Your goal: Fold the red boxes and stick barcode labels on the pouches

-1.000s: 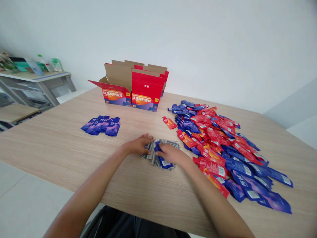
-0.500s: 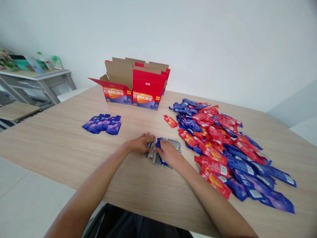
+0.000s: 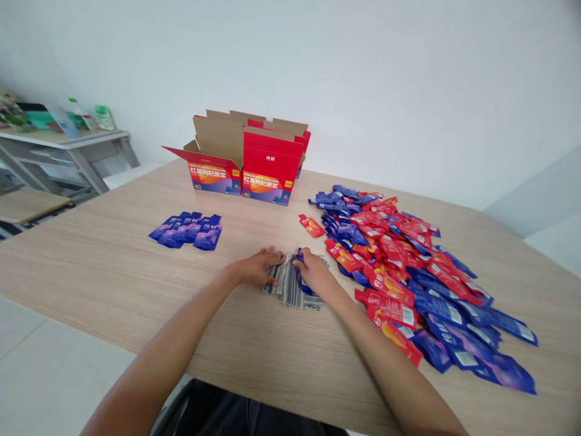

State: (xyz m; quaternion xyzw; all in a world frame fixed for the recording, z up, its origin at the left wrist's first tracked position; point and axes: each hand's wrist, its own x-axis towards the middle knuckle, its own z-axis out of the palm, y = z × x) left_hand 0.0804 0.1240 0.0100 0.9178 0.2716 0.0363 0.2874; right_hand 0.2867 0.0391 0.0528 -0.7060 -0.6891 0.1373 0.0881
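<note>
A small stack of sachets lying face down, silver barcoded backs up (image 3: 288, 288), sits on the wooden table (image 3: 113, 266) in front of me. My left hand (image 3: 261, 266) lies flat on the stack's left edge, fingers stretched out. My right hand (image 3: 315, 273) presses on the stack's right side, its fingers curled on a blue sachet (image 3: 301, 257) at the top of the stack. A big loose heap of red and blue sachets (image 3: 403, 260) spreads to the right of my right hand.
A fanned row of blue sachets (image 3: 187, 231) lies to the left. Two open red cartons (image 3: 247, 160) stand at the back of the table. One red sachet (image 3: 311, 225) lies alone near the heap. A shelf with clutter (image 3: 59, 136) stands far left.
My right hand has slid left and forward over the stack, carrying the blue sachet to its top edge. The silver stack looks squared up tighter. My left hand has barely moved.
</note>
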